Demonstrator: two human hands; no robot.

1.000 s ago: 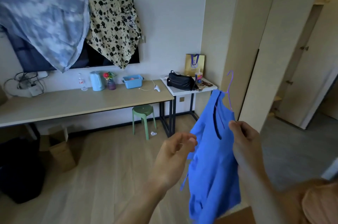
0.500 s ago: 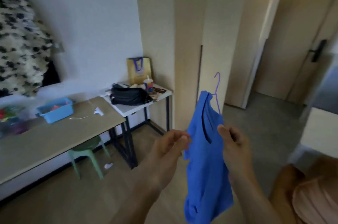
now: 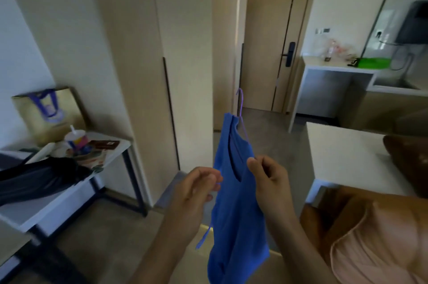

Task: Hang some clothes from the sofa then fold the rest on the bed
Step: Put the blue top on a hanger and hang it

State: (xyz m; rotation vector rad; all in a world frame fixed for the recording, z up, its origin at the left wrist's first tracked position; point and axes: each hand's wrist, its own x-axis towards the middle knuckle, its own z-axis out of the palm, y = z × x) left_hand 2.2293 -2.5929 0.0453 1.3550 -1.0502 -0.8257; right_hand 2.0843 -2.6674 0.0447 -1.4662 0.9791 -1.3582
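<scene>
A blue sleeveless top point(image 3: 236, 209) hangs in front of me on a thin purple hanger point(image 3: 240, 104), whose hook sticks up above the neckline. My right hand point(image 3: 269, 178) pinches the top's right shoulder together with the hanger wire. My left hand point(image 3: 196, 187) pinches the top's left edge with curled fingers. A thin blue strap dangles below my left hand. A tall beige wardrobe point(image 3: 143, 52) with shut doors stands just behind the top. A peach-coloured garment point(image 3: 379, 244) lies at the lower right.
A small white side table point(image 3: 115, 151) at the left carries a black bag point(image 3: 39, 179), a cup and a gold gift bag point(image 3: 48, 112). A white counter point(image 3: 347, 151) stands at the right. Beyond are a hallway door point(image 3: 273, 35) and a kitchen worktop point(image 3: 335, 66).
The view has swung to the right, away from the long desk and the wall, onto the wardrobe and hallway. Both hands keep hold of the blue top on its hanger.
</scene>
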